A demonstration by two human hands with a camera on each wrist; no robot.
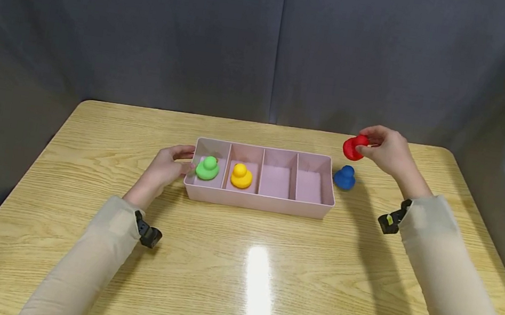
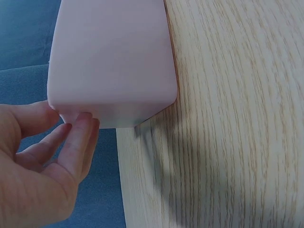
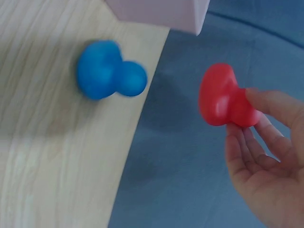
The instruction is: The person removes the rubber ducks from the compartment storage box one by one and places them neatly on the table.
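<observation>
Pink tray [image 1: 258, 202] sits mid-table, long axis running left-right, four compartments in a row. Leftmost one holds the green duck [image 1: 207, 168], upright; next one holds the yellow duck [image 1: 242, 176], upright; the two compartments toward the tray's right end have nothing in them. Blue duck [image 1: 344, 177] stands on the wooden table [image 1: 236, 273] just beside the tray's right end wall, outside it, not touching as far as I can tell. Red duck [image 1: 354, 146] is off the table, in the air past the tray's right end, above and slightly behind the blue duck. Right hand [image 1: 386, 149] pinches it: thumb and fingertips [image 3: 266, 107] curled onto one end, the rest of the body sticking out clear of the palm. In the right wrist view the red duck [image 3: 223, 97] lies tipped over, its long axis roughly level and the free end pointing away from the hand toward the tray corner [image 3: 190, 16]; which end is the head I can't tell. Left hand [image 1: 166, 167] is at the tray's left end, fingers lightly bent, fingertips [image 2: 83, 126] touching the end wall near its corner, thumb by the rim, steadying contact rather than a wrap. Both sleeves beige.
</observation>
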